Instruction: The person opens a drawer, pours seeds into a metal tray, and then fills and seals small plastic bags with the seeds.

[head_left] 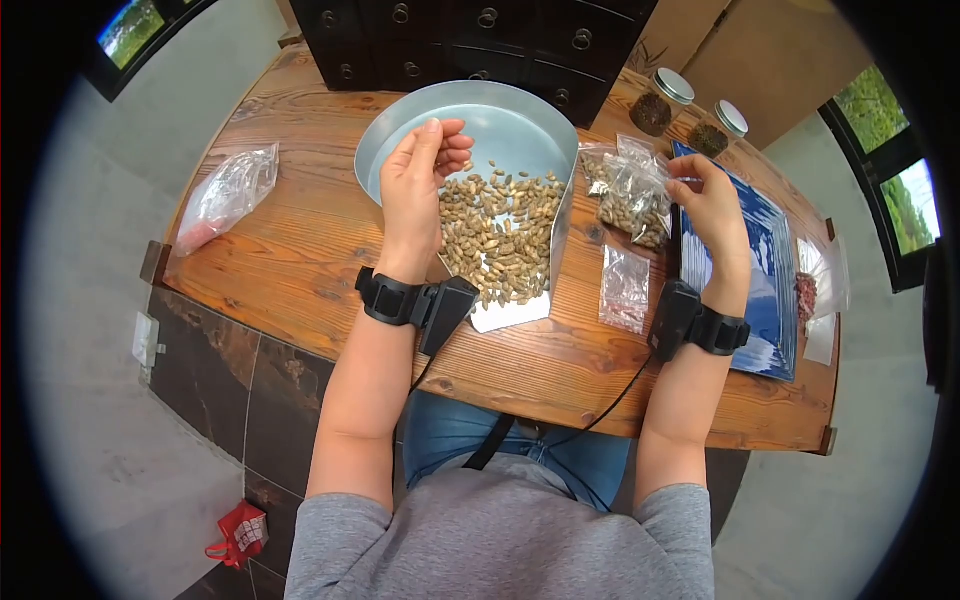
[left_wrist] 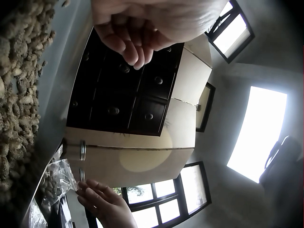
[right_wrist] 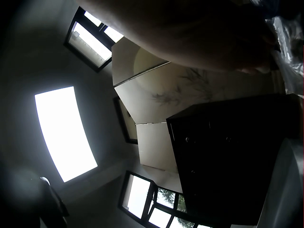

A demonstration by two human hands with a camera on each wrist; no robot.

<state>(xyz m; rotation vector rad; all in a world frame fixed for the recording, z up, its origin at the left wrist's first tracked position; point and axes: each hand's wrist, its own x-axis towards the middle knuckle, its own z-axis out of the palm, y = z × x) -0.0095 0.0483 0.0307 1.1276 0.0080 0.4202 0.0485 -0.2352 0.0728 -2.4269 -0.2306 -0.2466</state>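
Note:
A wide metal scoop pan [head_left: 390,120] stands on the wooden table, with many brown dried seed pods [head_left: 505,235] spread toward its open front lip. Over the pan's left side is my left hand [head_left: 412,185], its fingers loosely bent; in the left wrist view nothing shows between them. To the right of the pan lies a clear plastic bag [head_left: 640,200] holding similar brown pieces. My right hand [head_left: 715,210] has its thumb and fingertips pinching the right edge of this bag. In the right wrist view the hand is dark, with crinkled clear plastic [right_wrist: 287,52] at its fingertips.
A blue tray [head_left: 755,290] lies under my right forearm. Nearby are a small flat plastic bag [head_left: 625,288] and two lidded jars [head_left: 660,100]. A dark drawer cabinet [head_left: 450,45] stands behind the pan. Another plastic bag [head_left: 230,195] lies far left.

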